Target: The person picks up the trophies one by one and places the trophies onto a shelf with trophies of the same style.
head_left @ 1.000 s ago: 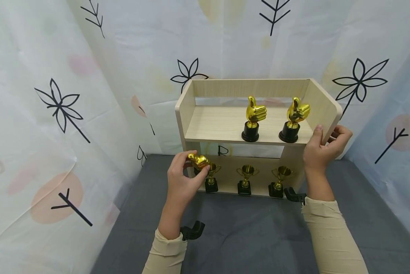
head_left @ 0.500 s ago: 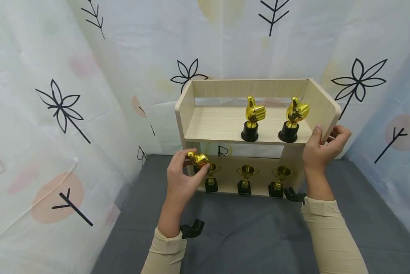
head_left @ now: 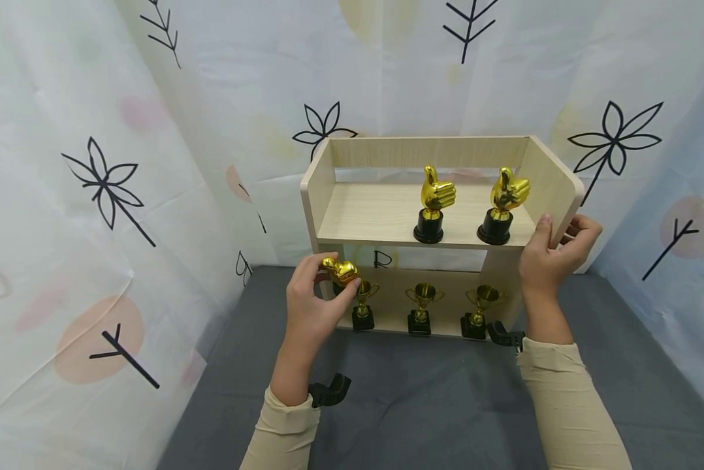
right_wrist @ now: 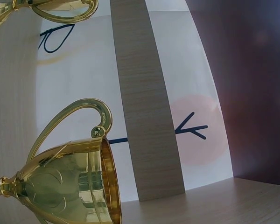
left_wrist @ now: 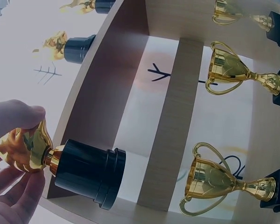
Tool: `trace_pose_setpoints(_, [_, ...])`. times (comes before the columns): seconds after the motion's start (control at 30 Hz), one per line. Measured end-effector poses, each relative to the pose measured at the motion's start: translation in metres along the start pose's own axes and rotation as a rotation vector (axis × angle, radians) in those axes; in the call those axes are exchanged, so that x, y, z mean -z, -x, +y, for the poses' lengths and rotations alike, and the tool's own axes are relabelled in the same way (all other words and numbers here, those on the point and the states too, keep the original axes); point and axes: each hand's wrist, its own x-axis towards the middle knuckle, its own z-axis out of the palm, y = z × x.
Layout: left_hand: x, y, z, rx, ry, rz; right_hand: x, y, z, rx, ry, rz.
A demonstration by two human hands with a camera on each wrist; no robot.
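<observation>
Between the thumb and fingers of my left hand (head_left: 312, 307) is a gold thumbs-up trophy (head_left: 345, 271). It is held by its gold top in front of the wooden shelf's (head_left: 375, 209) left end, its black base (left_wrist: 88, 172) level with the shelf opening in the left wrist view. My right hand (head_left: 554, 264) grips the shelf's right side panel (head_left: 552, 179), thumb inside and fingers outside. On the upper board stand two like trophies, one near the middle (head_left: 436, 196) and one at the right (head_left: 507, 192). The right wrist view does not show my right hand.
Gold cups on black bases stand along the lower board: a left cup (head_left: 362, 307), a middle cup (head_left: 422, 303) and a right cup (head_left: 481, 303). A grey cloth (head_left: 422, 405) covers the table. Patterned white fabric (head_left: 240, 117) hangs behind and beside the shelf.
My left hand has risen very slightly with the thumbs-up trophy. My right hand keeps its grip on the side panel, and the trophies on the shelf stay put.
</observation>
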Motion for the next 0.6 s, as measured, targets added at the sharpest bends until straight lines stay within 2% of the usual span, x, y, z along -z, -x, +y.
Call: trace_pose_setpoints(0.6, [0.0004, -0.0049, 0.0014, -0.034, 0.004, 0.000, 0.0001, 0.0012, -0.0054, -0.012, -0.008, 0.011])
